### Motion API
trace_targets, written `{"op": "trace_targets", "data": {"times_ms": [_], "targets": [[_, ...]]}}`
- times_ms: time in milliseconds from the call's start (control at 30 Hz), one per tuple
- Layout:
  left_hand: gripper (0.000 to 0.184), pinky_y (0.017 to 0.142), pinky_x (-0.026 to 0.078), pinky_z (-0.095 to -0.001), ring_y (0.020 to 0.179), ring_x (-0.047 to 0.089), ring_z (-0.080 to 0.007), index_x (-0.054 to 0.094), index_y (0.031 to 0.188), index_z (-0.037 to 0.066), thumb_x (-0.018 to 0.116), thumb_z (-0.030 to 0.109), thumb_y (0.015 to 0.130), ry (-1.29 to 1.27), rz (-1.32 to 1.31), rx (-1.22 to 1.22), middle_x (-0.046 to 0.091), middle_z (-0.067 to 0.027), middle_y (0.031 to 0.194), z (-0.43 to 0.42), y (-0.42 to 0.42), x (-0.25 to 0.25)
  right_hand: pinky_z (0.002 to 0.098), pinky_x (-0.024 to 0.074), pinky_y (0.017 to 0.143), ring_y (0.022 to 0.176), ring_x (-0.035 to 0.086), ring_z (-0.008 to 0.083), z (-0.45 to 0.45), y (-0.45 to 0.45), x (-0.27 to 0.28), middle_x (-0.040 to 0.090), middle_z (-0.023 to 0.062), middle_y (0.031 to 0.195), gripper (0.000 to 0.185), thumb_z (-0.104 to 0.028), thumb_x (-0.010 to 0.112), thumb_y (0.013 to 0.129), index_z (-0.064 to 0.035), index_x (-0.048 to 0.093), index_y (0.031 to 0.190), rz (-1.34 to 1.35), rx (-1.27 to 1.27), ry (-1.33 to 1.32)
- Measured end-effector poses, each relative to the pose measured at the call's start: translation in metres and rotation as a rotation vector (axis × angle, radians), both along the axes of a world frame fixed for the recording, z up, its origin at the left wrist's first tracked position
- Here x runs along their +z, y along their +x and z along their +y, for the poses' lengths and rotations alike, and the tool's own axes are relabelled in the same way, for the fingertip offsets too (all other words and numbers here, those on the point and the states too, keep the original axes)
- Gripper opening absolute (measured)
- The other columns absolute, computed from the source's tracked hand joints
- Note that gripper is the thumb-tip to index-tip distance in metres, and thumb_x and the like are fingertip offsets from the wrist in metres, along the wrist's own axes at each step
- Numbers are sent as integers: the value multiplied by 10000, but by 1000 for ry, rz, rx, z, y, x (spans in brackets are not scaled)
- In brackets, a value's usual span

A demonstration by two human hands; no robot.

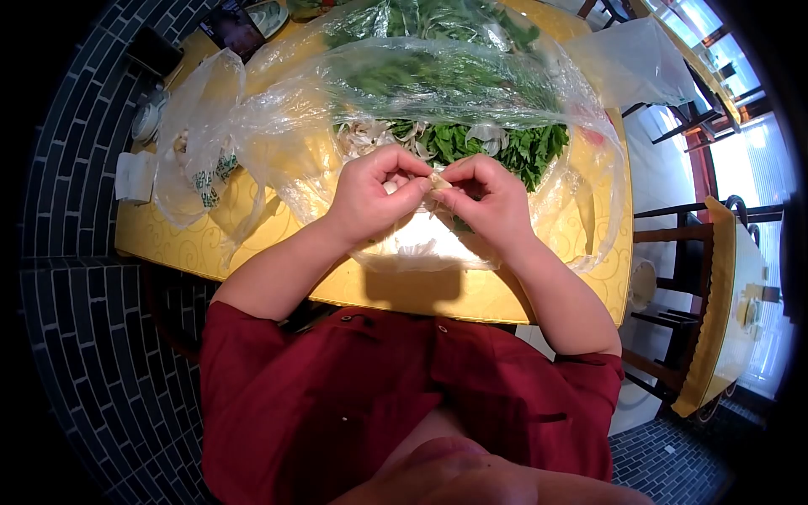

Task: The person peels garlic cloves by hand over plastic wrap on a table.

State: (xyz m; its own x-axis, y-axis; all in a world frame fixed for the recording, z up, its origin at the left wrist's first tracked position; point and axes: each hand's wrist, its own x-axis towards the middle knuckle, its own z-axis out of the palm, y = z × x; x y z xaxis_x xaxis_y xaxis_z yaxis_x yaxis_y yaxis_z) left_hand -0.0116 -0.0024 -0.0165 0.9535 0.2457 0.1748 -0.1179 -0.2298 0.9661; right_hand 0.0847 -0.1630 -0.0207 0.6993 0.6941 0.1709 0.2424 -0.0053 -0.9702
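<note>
My left hand [366,192] and my right hand [495,202] meet over the near part of the table, fingertips pinched on a small pale garlic clove [438,181]. A second whitish piece, perhaps another clove [390,187], shows within the curled fingers of my left hand. Just beyond the hands lie papery garlic skins [366,136] and a heap of leafy greens [539,151]. Clear plastic sheeting [295,109] covers much of the greens. Beneath my hands is a brightly lit white patch with some skins on it.
The yellow-clothed table [168,231] carries a clear bag with pale bulbs [198,160] at left, a white box [135,177], stacked dishes [147,118] and a dark screen [231,29]. A brick wall [76,210] stands left. Chairs and another table [728,311] are at right.
</note>
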Motion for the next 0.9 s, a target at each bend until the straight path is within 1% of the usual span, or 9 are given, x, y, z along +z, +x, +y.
{"op": "trace_targets", "data": {"times_ms": [100,200,300,400,500,600,700,900], "targets": [[120,623,420,-184,698,515,-35,607,916,-1,631,17,800,58,31,53,603,-7,809,-2,0,1,260,458,581,640,554,139,1,0,-2,558,68,770,162,-67,717,718,-16,603,823,-111,-20,-32],[104,617,435,-190,688,537,-46,624,885,-1,627,15,782,223,0,125,612,-20,796,-6,1,6,282,452,573,633,553,179,3,-4,1,546,87,757,165,-71,706,720,-17,591,825,-274,-64,-37],[96,617,454,-198,678,555,-60,632,864,-3,627,15,769,272,-39,170,620,-32,788,-9,2,6,293,454,573,641,557,200,3,-5,3,545,96,765,184,-79,700,725,-22,577,850,-353,-69,-74],[101,627,467,-205,685,567,-71,629,867,-6,629,14,768,281,-38,171,627,-41,797,-9,2,4,289,458,577,631,548,184,3,-6,7,538,89,777,201,-71,697,727,-24,564,870,-312,-74,-145],[102,624,474,-210,684,574,-75,628,868,-6,629,12,767,301,-65,164,633,-47,801,-8,3,3,282,464,584,630,538,163,3,-7,10,536,75,797,235,-62,695,727,-32,576,929,-219,-63,-137],[97,621,476,-211,692,582,-78,627,862,-5,628,6,765,315,-77,153,639,-55,813,-7,3,2,264,469,598,637,525,139,6,-7,6,530,63,810,270,-57,699,725,-46,601,976,-185,-65,-58],[87,617,478,-214,696,586,-79,622,854,-2,626,3,767,357,-97,150,644,-60,822,-6,4,0,243,467,605,649,516,123,3,-3,10,528,53,825,301,-59,708,720,-62,619,1007,-263,0,-136],[75,604,480,-220,677,590,-90,600,856,7,621,17,784,430,-151,135,642,-66,827,-4,5,-4,217,456,608,651,490,85,4,0,5,519,27,839,301,-42,721,703,-65,625,987,-125,13,-82]]}}
